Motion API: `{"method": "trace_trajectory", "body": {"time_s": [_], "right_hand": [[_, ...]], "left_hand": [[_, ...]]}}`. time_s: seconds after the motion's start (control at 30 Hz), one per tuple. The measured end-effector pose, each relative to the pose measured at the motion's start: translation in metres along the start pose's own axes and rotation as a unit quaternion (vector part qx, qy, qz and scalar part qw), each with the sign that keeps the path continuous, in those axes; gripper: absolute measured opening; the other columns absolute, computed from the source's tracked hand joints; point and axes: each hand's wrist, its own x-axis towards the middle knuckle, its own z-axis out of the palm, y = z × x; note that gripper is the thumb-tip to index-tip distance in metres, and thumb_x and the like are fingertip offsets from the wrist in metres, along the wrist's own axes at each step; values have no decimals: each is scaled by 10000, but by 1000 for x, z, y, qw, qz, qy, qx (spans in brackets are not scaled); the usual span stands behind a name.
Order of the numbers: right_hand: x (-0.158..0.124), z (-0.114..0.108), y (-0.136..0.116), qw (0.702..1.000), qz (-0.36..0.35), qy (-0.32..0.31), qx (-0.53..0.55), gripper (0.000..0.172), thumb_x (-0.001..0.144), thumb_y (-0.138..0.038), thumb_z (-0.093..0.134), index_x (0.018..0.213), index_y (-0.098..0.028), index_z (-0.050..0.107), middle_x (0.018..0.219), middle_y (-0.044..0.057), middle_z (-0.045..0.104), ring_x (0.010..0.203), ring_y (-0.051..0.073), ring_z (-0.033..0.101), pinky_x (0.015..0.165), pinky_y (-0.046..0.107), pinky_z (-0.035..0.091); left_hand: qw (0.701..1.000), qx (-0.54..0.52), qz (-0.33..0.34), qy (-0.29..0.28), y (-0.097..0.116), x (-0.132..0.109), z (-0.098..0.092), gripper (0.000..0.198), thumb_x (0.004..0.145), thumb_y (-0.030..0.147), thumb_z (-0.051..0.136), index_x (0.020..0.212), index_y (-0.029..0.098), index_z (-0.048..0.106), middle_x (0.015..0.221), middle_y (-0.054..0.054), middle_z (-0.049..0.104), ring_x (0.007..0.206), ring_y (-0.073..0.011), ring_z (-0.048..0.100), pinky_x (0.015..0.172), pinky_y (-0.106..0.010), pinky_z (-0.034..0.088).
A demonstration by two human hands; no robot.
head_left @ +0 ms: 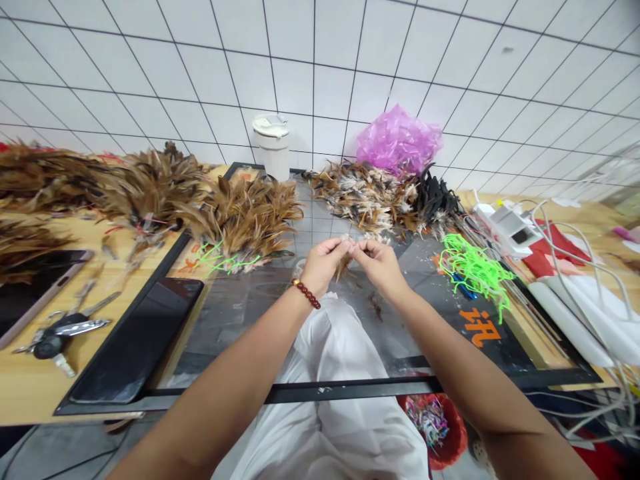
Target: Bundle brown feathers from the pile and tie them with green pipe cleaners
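Observation:
My left hand point(324, 261) and my right hand point(376, 261) meet above the middle of the dark framed board point(240, 333), fingertips pinched together. Between them hangs a small brown feather piece point(343, 268), its upper end hidden by my fingers. Beyond my hands lies a loose pile of brown and white feathers point(360, 193), black ones at its right end. To the left sits a bundle of brown feathers point(245, 213), with green string point(225, 260) at its near side. A heap of bright green strings point(473, 267) rests on the board's right.
A white lidded cup point(274, 150) and a crumpled purple plastic bag point(397, 140) stand against the tiled wall. At left lie a black phone point(140, 340), keys point(55, 340) and a tablet point(40, 287). White cables point(595, 260) clutter the right. Below the edge is a red basket point(453, 440).

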Motion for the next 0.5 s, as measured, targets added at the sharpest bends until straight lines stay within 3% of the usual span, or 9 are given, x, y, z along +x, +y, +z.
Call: {"method": "trace_trajectory", "body": {"time_s": [0.13, 0.27, 0.5], "right_hand": [[0, -2, 0, 999, -18, 10, -30, 309, 704, -452, 709, 718, -166, 592, 619, -15, 551, 550, 97, 450, 537, 238, 376], [1, -8, -1, 996, -68, 41, -36, 259, 753, -412, 672, 849, -174, 635, 724, 4, 606, 612, 106, 498, 591, 245, 412], [0, -9, -5, 993, -92, 40, -57, 164, 800, -328, 613, 754, -171, 633, 682, 5, 604, 606, 109, 510, 599, 251, 416]], "left_hand": [[1000, 5, 9, 18, -2, 1, 0, 250, 635, 337, 770, 658, 128, 637, 616, 4, 621, 581, -78, 549, 626, -224, 454], [999, 45, 12, -1, 0, -1, 1, 272, 698, 369, 714, 643, 127, 602, 559, 5, 575, 514, -76, 524, 549, -217, 431], [993, 108, 35, -35, 2, -6, 3, 280, 726, 358, 680, 610, 123, 581, 556, 4, 560, 532, -69, 510, 563, -203, 421]]}}
